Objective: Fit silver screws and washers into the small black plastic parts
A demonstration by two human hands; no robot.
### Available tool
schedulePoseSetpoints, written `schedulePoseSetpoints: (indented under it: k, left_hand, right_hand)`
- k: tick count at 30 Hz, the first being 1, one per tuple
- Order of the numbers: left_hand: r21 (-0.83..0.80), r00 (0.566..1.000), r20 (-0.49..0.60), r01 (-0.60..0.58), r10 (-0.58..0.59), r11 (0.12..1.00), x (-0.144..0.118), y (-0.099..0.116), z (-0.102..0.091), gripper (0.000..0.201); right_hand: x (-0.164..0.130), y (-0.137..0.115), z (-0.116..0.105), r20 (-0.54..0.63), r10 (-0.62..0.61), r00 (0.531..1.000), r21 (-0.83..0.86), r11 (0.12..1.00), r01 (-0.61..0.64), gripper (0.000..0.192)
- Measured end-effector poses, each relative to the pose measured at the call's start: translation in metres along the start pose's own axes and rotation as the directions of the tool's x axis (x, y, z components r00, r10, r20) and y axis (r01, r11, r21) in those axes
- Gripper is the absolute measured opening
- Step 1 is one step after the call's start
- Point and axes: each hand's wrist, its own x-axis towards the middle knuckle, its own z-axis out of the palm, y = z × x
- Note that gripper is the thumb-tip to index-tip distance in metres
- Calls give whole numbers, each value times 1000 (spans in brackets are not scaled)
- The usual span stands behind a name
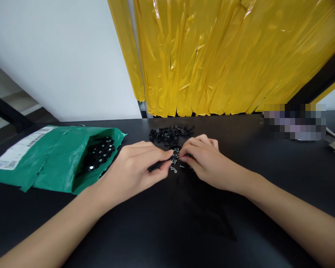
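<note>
**Both hands at the small parts on the black table**

From the head camera, my left hand (134,167) lay on the black table (167,230) with its fingers curled in, pinching a thin black piece (156,165) between thumb and fingertips; the piece pointed toward my other hand. My right hand (203,160) sat just opposite, its fingers bent down over a scatter of small screws (176,163) lying on the table between the two hands. Whether the right fingertips actually gripped one of them I could not tell, since the fingers covered that spot.

Just beyond both hands, farther from me, lay a heap of small black parts (170,134). Off to my left, near the left wrist, a torn green mailer bag (56,160) lay on its side, its mouth open toward the hands and more black parts showing inside. Yellow plastic sheeting (226,56) hung behind the table.
</note>
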Motion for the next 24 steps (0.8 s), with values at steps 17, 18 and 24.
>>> schedulePoseSetpoints:
  k: [17,18,24]
  left_hand:
    - [58,979,171,-118,107,991,4,3,-6,16]
    - [50,981,169,-107,97,993,4,3,-6,16]
    - [16,982,103,-160,157,987,2,3,-6,10]
  right_hand:
    - [-4,-13,-7,42,-78,996,26,997,77,6]
    - [-4,-12,-6,55,-85,995,17,996,84,6]
    - [-2,-8,-2,99,-99,990,11,995,98,10]
